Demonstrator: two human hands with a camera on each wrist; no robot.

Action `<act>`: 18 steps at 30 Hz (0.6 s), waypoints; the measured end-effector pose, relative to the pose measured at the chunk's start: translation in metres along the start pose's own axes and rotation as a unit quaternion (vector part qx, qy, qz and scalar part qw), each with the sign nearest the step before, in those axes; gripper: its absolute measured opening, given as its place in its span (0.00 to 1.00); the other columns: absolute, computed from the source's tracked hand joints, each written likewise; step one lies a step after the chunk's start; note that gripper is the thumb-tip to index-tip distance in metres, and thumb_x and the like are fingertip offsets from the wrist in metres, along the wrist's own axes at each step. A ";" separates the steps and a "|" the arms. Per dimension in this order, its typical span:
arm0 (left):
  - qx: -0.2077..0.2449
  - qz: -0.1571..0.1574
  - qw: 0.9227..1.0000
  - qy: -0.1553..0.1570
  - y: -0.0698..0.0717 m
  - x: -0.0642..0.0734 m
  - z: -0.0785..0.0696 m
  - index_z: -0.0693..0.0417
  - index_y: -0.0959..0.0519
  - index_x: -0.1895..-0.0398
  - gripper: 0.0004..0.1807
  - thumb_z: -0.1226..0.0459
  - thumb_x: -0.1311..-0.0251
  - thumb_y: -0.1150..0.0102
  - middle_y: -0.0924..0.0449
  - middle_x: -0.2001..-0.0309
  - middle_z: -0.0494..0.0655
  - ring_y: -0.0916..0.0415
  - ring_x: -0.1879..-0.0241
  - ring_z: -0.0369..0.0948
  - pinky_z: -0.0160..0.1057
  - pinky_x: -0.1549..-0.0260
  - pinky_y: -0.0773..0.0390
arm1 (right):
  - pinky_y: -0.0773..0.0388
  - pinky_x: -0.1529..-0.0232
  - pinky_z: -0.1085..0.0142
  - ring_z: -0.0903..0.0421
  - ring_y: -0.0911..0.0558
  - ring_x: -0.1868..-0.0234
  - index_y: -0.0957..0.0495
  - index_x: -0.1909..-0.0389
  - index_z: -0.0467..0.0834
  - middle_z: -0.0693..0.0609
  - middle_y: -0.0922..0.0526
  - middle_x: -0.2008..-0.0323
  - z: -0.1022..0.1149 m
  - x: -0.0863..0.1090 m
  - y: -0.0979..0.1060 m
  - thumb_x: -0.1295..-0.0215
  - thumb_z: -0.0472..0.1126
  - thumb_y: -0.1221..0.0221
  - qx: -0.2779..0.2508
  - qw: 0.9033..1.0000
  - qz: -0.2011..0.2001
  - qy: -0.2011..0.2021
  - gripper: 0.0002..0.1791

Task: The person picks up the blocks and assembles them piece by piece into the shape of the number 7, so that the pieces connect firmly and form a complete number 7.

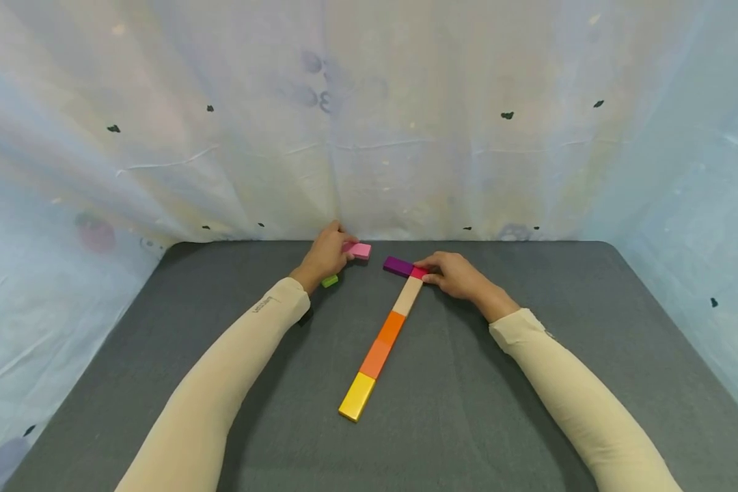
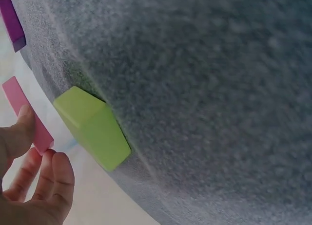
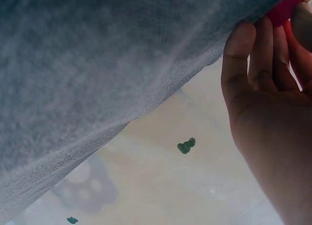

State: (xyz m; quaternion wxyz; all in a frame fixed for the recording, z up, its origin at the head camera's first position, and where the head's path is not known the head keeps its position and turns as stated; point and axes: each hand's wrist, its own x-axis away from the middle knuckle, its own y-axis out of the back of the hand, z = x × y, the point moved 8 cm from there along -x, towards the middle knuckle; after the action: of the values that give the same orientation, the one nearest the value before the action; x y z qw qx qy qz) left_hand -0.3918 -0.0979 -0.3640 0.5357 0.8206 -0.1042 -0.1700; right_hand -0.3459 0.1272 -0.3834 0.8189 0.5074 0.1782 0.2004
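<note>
My left hand (image 1: pixel 328 254) pinches a pink block (image 1: pixel 361 251) between thumb and fingers near the table's far edge; a shadow shows beneath it. A lime-green block (image 2: pixel 97 127) lies on the cloth close to that hand's wrist. My right hand (image 1: pixel 461 277) holds a crimson block (image 1: pixel 418 272) by its end, thumb on one side and fingers on the other. This block tops a slanting row made up of a beige block (image 1: pixel 408 296), two orange blocks (image 1: pixel 384 342) and a yellow block (image 1: pixel 357 396). A purple block (image 1: pixel 398 266) extends leftward from the crimson one.
Dark grey cloth covers the table (image 1: pixel 504 417). Behind it and at both sides hangs a pale patterned curtain (image 1: pixel 406 137). A small black object (image 1: pixel 306 318) is partly hidden by the left sleeve.
</note>
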 end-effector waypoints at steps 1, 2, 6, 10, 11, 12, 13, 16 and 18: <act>0.002 0.000 1.000 0.000 0.000 0.000 -0.001 0.57 0.19 0.42 0.19 0.65 0.35 0.37 0.29 0.48 0.54 0.29 0.49 0.49 0.47 0.44 0.26 | 0.22 0.44 0.49 0.46 0.18 0.49 0.23 0.36 0.41 0.41 0.17 0.48 0.001 0.000 -0.001 0.29 0.39 0.41 0.000 1.000 0.001 0.001 0.21; 0.002 0.001 1.000 -0.001 0.000 0.001 -0.001 0.57 0.19 0.41 0.19 0.65 0.35 0.37 0.29 0.48 0.53 0.29 0.48 0.49 0.47 0.43 0.26 | 0.22 0.44 0.49 0.46 0.18 0.49 0.23 0.36 0.41 0.41 0.17 0.48 0.001 -0.001 -0.001 0.28 0.39 0.42 0.000 1.000 0.001 0.001 0.21; -0.004 -0.007 1.000 -0.007 -0.001 0.000 -0.002 0.57 0.19 0.42 0.18 0.67 0.34 0.38 0.30 0.47 0.52 0.29 0.48 0.50 0.47 0.42 0.26 | 0.22 0.44 0.50 0.47 0.18 0.50 0.23 0.36 0.42 0.42 0.17 0.48 0.003 -0.002 -0.002 0.29 0.40 0.41 -0.005 1.000 0.006 -0.001 0.21; -0.016 -0.015 1.000 -0.012 -0.002 0.000 -0.006 0.57 0.19 0.42 0.18 0.68 0.35 0.38 0.29 0.48 0.53 0.30 0.49 0.49 0.46 0.43 0.27 | 0.22 0.44 0.50 0.47 0.17 0.49 0.23 0.36 0.42 0.43 0.16 0.48 0.003 -0.004 -0.002 0.29 0.39 0.41 -0.010 1.000 0.008 -0.003 0.21; -0.018 -0.016 1.000 -0.014 -0.003 0.001 -0.008 0.57 0.18 0.42 0.18 0.68 0.35 0.38 0.29 0.48 0.53 0.30 0.49 0.49 0.46 0.43 0.27 | 0.22 0.43 0.50 0.47 0.17 0.49 0.23 0.36 0.42 0.43 0.16 0.48 0.003 -0.004 -0.003 0.29 0.40 0.41 -0.011 1.000 0.010 -0.005 0.21; -0.022 -0.013 1.000 -0.016 -0.004 0.002 -0.010 0.58 0.19 0.42 0.18 0.68 0.35 0.38 0.29 0.48 0.53 0.30 0.48 0.49 0.46 0.43 0.26 | 0.22 0.43 0.50 0.47 0.17 0.49 0.23 0.36 0.42 0.43 0.16 0.48 0.002 -0.004 -0.003 0.29 0.40 0.41 -0.011 1.000 0.011 -0.004 0.21; -0.025 -0.012 0.999 -0.018 -0.005 0.002 -0.013 0.58 0.18 0.43 0.18 0.68 0.36 0.38 0.29 0.48 0.54 0.30 0.48 0.49 0.45 0.42 0.26 | 0.22 0.43 0.50 0.47 0.17 0.49 0.23 0.36 0.42 0.43 0.16 0.48 0.002 -0.004 -0.004 0.29 0.40 0.41 -0.010 1.000 0.012 -0.005 0.21; -0.030 -0.006 0.999 -0.029 -0.008 0.004 -0.018 0.59 0.19 0.43 0.18 0.69 0.35 0.39 0.27 0.47 0.54 0.29 0.46 0.50 0.46 0.41 0.26 | 0.22 0.43 0.50 0.47 0.18 0.48 0.24 0.36 0.43 0.43 0.16 0.47 0.000 -0.003 -0.006 0.28 0.40 0.42 -0.008 1.000 0.015 -0.009 0.22; -0.038 -0.003 0.999 -0.032 -0.011 0.002 -0.019 0.58 0.19 0.42 0.18 0.69 0.35 0.39 0.26 0.46 0.54 0.29 0.46 0.50 0.46 0.40 0.27 | 0.22 0.42 0.50 0.47 0.18 0.48 0.24 0.36 0.42 0.43 0.16 0.47 0.000 -0.002 -0.006 0.28 0.40 0.42 -0.008 1.000 0.016 -0.010 0.21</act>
State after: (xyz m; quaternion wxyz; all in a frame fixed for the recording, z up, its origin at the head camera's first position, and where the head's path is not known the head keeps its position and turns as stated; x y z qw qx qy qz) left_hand -0.3829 -0.0783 -0.3674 0.5622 0.7940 -0.1122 -0.2021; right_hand -0.3468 0.1232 -0.3887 0.8215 0.5054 0.1604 0.2096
